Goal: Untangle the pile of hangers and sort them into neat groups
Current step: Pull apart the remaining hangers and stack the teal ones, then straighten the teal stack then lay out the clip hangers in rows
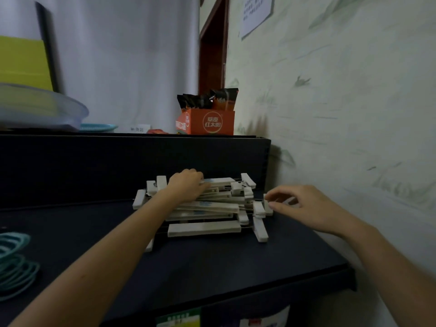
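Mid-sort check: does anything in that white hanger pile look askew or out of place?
Yes. The white clip hangers are stacked unevenly, with their bars fanned at differing angles. The front hanger lies apart from the stack, its right clip splayed outward. A left-end clip sticks out tilted. Nothing looks broken or spilled.

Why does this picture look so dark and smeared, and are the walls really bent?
Head view: dim light, so the dark shelf loses detail; motion blur smears the bowl and wall; the wide lens bows straight edges; the white hangers look fairly sharp.
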A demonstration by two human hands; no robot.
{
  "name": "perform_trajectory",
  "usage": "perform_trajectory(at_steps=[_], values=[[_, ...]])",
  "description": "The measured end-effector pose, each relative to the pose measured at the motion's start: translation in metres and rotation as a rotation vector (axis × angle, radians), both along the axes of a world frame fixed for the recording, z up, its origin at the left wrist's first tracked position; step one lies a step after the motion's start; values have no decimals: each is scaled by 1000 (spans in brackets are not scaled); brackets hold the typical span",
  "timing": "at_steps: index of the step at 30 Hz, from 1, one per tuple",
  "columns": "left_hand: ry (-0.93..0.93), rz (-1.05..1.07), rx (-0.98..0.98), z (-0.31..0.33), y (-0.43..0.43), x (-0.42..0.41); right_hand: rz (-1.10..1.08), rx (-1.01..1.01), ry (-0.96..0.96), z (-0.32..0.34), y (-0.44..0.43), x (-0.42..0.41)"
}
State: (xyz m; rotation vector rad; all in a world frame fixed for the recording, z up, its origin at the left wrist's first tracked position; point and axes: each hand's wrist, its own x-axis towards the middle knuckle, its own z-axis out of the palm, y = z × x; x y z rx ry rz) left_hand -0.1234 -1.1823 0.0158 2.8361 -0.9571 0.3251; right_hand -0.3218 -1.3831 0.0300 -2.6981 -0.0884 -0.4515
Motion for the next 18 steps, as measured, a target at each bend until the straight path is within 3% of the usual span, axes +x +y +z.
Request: perform_trajectory(at_steps=[5, 11, 18], values=[[-276, 114, 131, 5, 24, -16, 108, -33, -17, 0, 12, 28], [-503, 144, -98, 3, 117, -50, 296, -43, -49, -1, 66, 71], [-507, 341, -119, -7, 242, -102, 530, -71, -67, -2, 174, 104]])
